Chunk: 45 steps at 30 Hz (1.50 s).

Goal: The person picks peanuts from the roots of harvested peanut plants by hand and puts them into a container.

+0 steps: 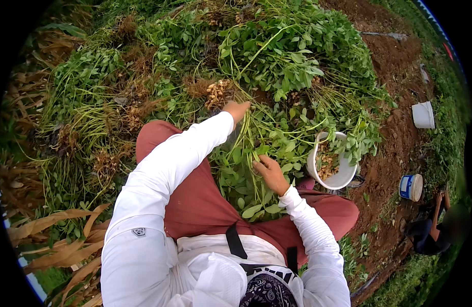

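My left hand point(238, 112) is closed around the stems of an uprooted peanut plant, close to its root end. Just beyond that hand, a cluster of peanut pods point(217, 92) and brown roots lies on the heap. Lower down, over my lap, my right hand point(272, 174) pinches the green peanut stems point(246, 134) between thumb and fingers. Leaves spread beneath it, between my bent legs. To the right of it, a white bucket point(350, 174) holds loose peanut pods point(327, 163), with some leaves overhanging its rim.
Uprooted peanut plants point(90, 76) are heaped ahead and to the left. Dry corn leaves point(63, 249) border the left side. On the right run bare reddish soil point(393, 111), a white pail point(423, 115) and a blue-and-white tub point(411, 187). Another person point(429, 234) sits at the far right.
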Each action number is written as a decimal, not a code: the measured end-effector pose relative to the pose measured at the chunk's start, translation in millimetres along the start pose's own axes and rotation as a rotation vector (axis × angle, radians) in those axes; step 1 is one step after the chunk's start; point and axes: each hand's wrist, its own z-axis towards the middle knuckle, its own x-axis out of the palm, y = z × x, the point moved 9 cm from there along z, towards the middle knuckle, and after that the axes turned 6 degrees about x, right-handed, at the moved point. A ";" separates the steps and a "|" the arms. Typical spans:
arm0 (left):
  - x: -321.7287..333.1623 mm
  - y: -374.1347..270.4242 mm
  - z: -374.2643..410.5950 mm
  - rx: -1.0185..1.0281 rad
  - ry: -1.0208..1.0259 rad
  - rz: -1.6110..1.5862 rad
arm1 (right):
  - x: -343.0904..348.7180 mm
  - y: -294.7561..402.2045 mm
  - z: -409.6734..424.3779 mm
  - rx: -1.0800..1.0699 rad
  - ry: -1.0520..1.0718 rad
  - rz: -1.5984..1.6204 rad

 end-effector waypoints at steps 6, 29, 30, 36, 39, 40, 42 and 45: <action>21.2 40.0 9.5 -0.108 -0.025 -0.250 | 9.6 65.8 -71.8 -0.328 -0.036 -0.268; 80.9 -62.8 -136.1 0.861 -0.120 0.538 | -83.1 95.4 16.8 -0.033 -0.051 0.142; 79.6 -60.8 -134.8 0.832 -0.100 0.590 | -65.3 91.6 17.9 0.025 0.106 0.359; 71.2 -76.0 -118.5 0.975 -0.120 0.593 | -69.1 88.1 20.2 -0.019 -0.015 0.422; 67.2 -109.4 -134.0 0.942 0.177 0.348 | -113.1 116.6 3.6 -0.271 -0.331 0.254; 56.4 -122.9 -147.7 0.994 0.193 0.228 | -119.9 132.6 -3.9 -0.224 -0.405 0.266; 28.0 -143.2 -155.5 0.901 0.372 -0.077 | -133.0 146.6 -12.1 -0.203 -0.508 0.272; -34.6 -147.3 -123.1 0.688 0.375 -0.158 | -163.7 129.0 -9.2 -0.244 -0.633 0.289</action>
